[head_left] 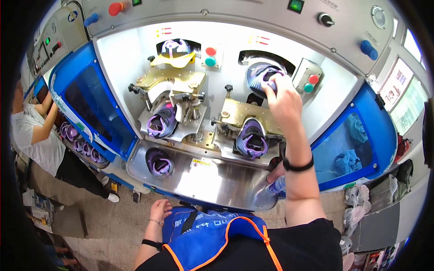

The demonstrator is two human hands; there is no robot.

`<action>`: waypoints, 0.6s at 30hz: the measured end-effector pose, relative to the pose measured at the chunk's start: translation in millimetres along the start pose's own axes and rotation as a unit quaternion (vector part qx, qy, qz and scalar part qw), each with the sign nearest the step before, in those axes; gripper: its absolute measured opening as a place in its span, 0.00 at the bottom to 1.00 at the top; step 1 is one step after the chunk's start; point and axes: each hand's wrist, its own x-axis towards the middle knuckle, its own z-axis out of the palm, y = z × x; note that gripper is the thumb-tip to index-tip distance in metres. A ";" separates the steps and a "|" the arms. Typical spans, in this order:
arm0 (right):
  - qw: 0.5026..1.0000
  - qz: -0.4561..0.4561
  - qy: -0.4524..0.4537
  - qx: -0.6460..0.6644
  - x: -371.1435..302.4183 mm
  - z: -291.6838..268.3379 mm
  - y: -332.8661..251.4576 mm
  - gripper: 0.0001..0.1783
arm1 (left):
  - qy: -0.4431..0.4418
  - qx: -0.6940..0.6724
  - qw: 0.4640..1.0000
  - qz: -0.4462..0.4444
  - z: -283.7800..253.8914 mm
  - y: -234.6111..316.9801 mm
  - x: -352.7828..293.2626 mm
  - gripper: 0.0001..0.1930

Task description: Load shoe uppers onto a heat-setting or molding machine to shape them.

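Gripping a navy-and-lavender striped shoe upper (256, 80) at its collar with the right hand (285, 97), thumb and fingers clamped on the edge, just before a dark arched opening (244, 56) in the white machine wall. Holding the left hand (160, 211) well apart, low beside a blue cloth apron (199, 248), fingers loosely curled; cannot tell whether touching it. Just below the right hand, partly hidden by it: a brass-coloured metal fixture (242, 112), with a matching purple-trimmed shoe (252, 137) in front. Close on the right: a grey switch box with red and green buttons (308, 72). Lower down: a shiny steel tray (226, 180), containing one dark, purple-edged shoe (156, 159) toward the left end.
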 end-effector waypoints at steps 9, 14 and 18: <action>0.991 0.056 0.125 0.012 48.9 78.7 86.7 0.34 | 0.024 0.035 0.999 0.023 -8.2 -19.8 -13.8 0.12; 0.958 0.225 0.178 -0.019 -1.4 90.5 115.2 0.29 | 0.069 0.040 0.997 -0.013 -27.3 -35.1 -37.5 0.12; 0.976 0.183 0.119 -0.028 -1.7 102.0 143.7 0.16 | 0.065 0.046 0.997 -0.003 -29.1 -41.0 -52.1 0.12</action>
